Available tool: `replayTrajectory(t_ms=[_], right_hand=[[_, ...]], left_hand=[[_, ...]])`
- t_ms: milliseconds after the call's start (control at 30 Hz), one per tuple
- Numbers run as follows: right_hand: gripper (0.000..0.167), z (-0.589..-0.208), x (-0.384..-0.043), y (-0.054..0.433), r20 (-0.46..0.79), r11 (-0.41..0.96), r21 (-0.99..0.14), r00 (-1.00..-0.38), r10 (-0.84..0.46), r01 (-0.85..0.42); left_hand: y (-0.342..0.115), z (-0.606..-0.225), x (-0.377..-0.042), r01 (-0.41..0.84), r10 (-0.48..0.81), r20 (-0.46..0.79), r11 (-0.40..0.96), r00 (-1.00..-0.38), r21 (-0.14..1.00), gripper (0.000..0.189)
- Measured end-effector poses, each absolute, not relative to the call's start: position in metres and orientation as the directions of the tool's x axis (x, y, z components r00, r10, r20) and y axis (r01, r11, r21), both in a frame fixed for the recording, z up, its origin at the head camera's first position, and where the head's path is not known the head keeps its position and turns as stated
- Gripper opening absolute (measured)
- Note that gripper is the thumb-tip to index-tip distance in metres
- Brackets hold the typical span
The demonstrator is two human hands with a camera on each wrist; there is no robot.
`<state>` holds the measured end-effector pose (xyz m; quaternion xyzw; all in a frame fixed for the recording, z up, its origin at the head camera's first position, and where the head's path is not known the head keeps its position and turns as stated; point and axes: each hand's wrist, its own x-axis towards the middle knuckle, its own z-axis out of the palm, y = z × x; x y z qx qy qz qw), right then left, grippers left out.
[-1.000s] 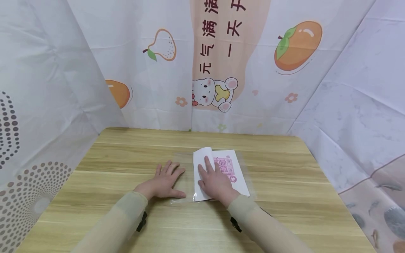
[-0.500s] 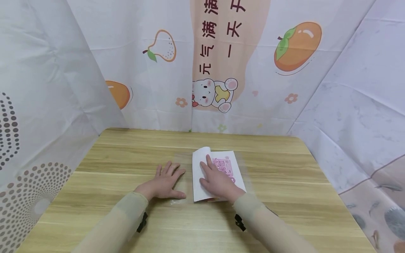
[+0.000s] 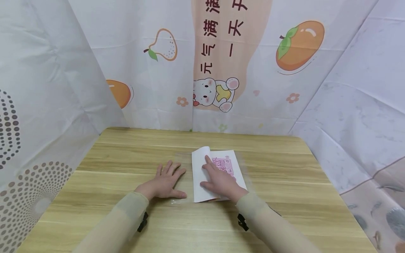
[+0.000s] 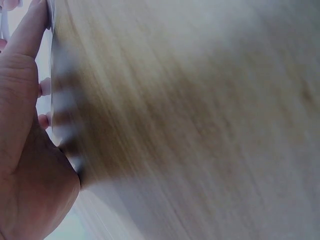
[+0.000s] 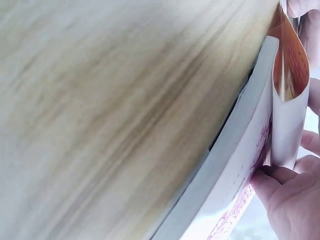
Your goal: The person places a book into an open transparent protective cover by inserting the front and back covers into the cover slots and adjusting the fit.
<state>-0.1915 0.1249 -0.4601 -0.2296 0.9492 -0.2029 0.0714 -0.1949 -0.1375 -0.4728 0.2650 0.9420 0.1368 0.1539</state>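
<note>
A white book (image 3: 235,156) with pink print lies on a clear plastic sheet (image 3: 185,163) on the table. Its white cover flap (image 3: 199,175) curves over to the left, and the right wrist view shows an orange inner side (image 5: 295,60) under the curl. My right hand (image 3: 219,181) presses on the flap near its fold, thumb stretched left, and hides part of the print. Spread flat, my left hand (image 3: 166,181) rests on the plastic sheet's left part, fingers straight. In the left wrist view, the left hand (image 4: 30,135) lies at the sheet's edge.
The wood-grain table (image 3: 284,168) reaches back to a printed curtain (image 3: 158,88). More curtains hang at the left and right sides. Both forearms come in from the front edge, with a dark strap (image 3: 242,222) under the right one.
My right hand has shifted slightly right and toward the front, along with the book, whose flap moves a little left. My left hand stays in place.
</note>
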Motion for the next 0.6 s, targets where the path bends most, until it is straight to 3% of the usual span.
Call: replayTrajectory(t_ms=[333, 600], right_hand=[[0.064, -0.4573, -0.1918, 0.1299, -0.077, 0.807, -0.368, -0.85, -0.521, -0.461], [0.067, -0.4625, -0.1904, 0.1268, -0.082, 0.821, -0.248, -0.833, -0.547, -0.514]], left_hand=[[-0.1369, -0.4764, -0.1976, 0.469, 0.545, -0.199, 0.82, -0.814, 0.328, 0.097], [-0.1376, -0.4748, -0.1961, 0.463, 0.544, -0.217, 0.822, -0.81, 0.332, 0.098]])
